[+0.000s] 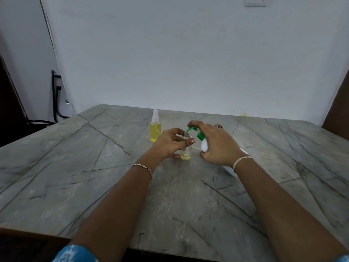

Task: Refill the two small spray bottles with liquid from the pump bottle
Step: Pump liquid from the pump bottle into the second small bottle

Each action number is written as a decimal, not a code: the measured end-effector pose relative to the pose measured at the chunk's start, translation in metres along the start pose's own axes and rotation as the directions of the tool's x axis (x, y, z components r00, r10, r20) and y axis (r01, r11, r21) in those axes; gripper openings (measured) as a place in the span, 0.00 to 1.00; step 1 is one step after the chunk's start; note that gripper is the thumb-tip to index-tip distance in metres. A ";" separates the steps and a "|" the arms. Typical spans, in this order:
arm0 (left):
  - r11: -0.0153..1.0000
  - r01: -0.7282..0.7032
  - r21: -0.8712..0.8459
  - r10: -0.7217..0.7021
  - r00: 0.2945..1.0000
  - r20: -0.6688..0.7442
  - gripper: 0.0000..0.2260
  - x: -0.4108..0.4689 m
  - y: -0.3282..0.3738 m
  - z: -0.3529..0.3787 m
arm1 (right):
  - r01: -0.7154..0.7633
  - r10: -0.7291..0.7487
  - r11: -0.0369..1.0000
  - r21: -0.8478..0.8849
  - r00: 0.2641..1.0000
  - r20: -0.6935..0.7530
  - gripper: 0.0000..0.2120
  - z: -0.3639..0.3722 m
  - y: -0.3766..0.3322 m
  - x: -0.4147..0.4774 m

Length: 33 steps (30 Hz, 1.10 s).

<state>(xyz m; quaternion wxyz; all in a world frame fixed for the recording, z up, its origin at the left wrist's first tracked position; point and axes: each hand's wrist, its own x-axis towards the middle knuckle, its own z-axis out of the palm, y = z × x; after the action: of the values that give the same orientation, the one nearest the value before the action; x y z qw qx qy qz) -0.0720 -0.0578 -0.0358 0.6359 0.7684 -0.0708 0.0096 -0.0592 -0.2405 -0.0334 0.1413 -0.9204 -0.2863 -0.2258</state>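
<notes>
Left hand (168,144) around spray bottle (186,155)

Both bare forearms reach in from the near edge of the counter (94,167) and converge toward its middle. The left hand (168,144) curls round a small uncapped spray bottle (186,151), its fingers spread from the neck down to the base. The right hand (217,142), just beside it, wraps a tilted white pump bottle (204,146), with fingers lying over the green pump head. A thin chain (143,167) circles the left wrist and a pale band (242,159) the right. A ring (219,126) sits on one right finger.
</notes>
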 end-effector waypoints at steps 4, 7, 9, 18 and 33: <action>1.000 -0.001 0.009 0.001 1.000 0.003 0.11 0.000 -0.001 -0.001 | -0.008 0.008 1.000 0.009 1.000 0.013 0.41 0.000 0.000 -0.001; 1.000 -0.003 0.002 0.003 1.000 0.011 0.10 0.000 -0.001 -0.001 | -0.014 0.014 0.999 0.029 1.000 0.018 0.39 -0.001 0.000 0.000; 1.000 -0.006 0.000 0.006 1.000 0.019 0.10 0.000 -0.001 -0.001 | -0.016 0.015 0.999 0.040 1.000 0.013 0.37 -0.001 0.000 0.001; 1.000 -0.019 0.001 0.019 1.000 0.008 0.10 -0.001 -0.001 -0.001 | -0.021 0.021 1.000 0.002 1.000 0.015 0.41 -0.001 0.000 -0.001; 0.994 -0.084 0.066 0.085 0.996 -0.018 0.14 0.000 -0.005 -0.001 | -0.023 0.023 1.000 0.000 1.000 0.000 0.42 0.000 -0.001 -0.001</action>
<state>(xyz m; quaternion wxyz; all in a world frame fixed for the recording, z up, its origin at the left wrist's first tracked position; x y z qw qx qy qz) -0.0713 -0.0564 -0.0405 0.6101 0.7850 -0.0965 0.0468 -0.0608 -0.2406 -0.0337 0.1439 -0.9236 -0.2759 -0.2240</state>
